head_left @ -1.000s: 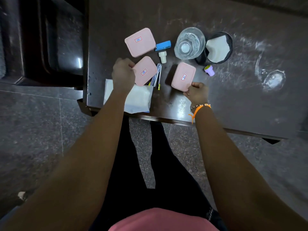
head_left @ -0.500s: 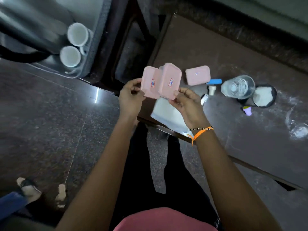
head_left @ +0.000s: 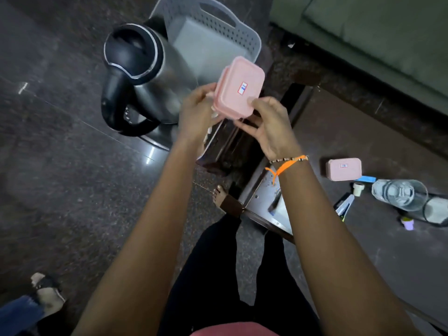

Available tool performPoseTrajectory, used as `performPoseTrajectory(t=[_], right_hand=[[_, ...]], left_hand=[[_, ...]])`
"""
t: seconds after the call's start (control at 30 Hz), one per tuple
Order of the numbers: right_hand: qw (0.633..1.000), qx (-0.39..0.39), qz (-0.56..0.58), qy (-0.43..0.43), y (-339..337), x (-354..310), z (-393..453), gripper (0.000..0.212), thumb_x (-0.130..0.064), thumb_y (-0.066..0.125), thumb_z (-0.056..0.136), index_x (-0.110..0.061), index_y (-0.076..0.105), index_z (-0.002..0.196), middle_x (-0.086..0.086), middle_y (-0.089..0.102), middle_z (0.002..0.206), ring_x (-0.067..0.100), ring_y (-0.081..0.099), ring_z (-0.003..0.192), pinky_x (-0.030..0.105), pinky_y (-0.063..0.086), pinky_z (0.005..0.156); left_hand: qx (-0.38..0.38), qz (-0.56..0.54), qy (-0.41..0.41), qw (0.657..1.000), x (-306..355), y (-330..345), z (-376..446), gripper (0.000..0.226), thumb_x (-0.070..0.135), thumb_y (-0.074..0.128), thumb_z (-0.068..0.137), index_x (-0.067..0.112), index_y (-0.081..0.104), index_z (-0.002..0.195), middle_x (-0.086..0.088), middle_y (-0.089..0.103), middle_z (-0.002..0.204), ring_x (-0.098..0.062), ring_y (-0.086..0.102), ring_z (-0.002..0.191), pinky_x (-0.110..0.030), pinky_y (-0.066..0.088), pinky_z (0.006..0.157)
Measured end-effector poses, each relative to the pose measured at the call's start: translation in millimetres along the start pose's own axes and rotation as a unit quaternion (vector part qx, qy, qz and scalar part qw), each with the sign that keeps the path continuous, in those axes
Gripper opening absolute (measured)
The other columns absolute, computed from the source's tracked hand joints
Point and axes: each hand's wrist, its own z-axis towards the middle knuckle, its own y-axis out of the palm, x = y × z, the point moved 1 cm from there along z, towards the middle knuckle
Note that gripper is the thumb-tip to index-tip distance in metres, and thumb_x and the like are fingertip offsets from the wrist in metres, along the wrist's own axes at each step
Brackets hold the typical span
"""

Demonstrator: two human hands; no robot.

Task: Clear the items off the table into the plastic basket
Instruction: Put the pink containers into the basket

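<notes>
- the plastic basket point(head_left: 244, 38), grey with perforated walls and a handle cut-out, sits at the top of the view; everything below is placed relative to it.
- two pink boxes point(head_left: 238, 87) are held stacked together in the air just below the basket's near rim, the top one tilted and showing a small label.
- the left hand point(head_left: 197, 115) grips the stack's left edge, fingers curled round it.
- the right hand point(head_left: 269, 128) holds the stack from the lower right, thumb on the lid and fingers curled underneath; an orange thread point(head_left: 283, 167) and a bead bracelet circle that wrist.
- a steel kettle point(head_left: 143, 78) with a black lid and handle stands just left of the basket, touching or overlapping its left wall in view; which, i cannot tell.
- the dark table point(head_left: 363, 238) lies well below and to the right of the basket.
- on the table, far from the basket, a third pink box point(head_left: 343, 169) lies flat.
- beyond that box, still further from the basket, are a blue item point(head_left: 367, 178), a small cream cap point(head_left: 358, 189), a clear glass point(head_left: 400, 195), a dark bowl point(head_left: 436, 210) partly cut by the frame edge, a small purple object point(head_left: 407, 223) and a stapler-like tool point(head_left: 344, 207).
- a green sofa point(head_left: 375, 32) fills the area right of the basket.
- another person's sandalled foot point(head_left: 46, 294) shows far below-left of the basket.
</notes>
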Motion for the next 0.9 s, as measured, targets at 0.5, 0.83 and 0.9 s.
performPoseTrajectory(t=[0.5,0.83,0.9], right_hand=[[0.894,0.149,-0.418,-0.057,35.0,-14.3,98.4,0.011,-0.005,0.057,0.078,0.0,0.063,0.071,0.021,0.062,0.085,0.031,0.064,0.092,0.022,0.053,0.071],[0.885,0.156,-0.433,-0.074,10.9,-4.9,66.9,0.018,-0.001,0.052,0.076,0.005,0.069,0.082,0.025,0.062,0.079,0.027,0.057,0.076,0.036,0.054,0.075],[0.916,0.162,-0.363,-0.055,-11.4,1.6,50.3,0.022,0.001,0.054,0.075,0.011,0.067,0.09,0.033,0.068,0.09,0.032,0.065,0.08,0.052,0.055,0.087]], left_hand=[[-0.01,0.384,-0.01,0.923,16.3,13.2,88.9,0.041,0.01,0.044,0.09,0.0,0.05,0.129,-0.019,0.054,0.134,-0.033,0.053,0.12,-0.036,0.046,0.099],[0.029,0.455,0.079,0.887,6.0,27.8,65.4,0.047,0.0,0.039,0.087,0.0,0.04,0.134,-0.02,0.047,0.139,-0.033,0.044,0.129,-0.034,0.033,0.105],[0.036,0.455,0.158,0.876,-0.4,36.6,43.3,0.048,0.0,0.041,0.086,0.001,0.041,0.135,-0.02,0.045,0.139,-0.032,0.04,0.131,-0.03,0.025,0.107]])
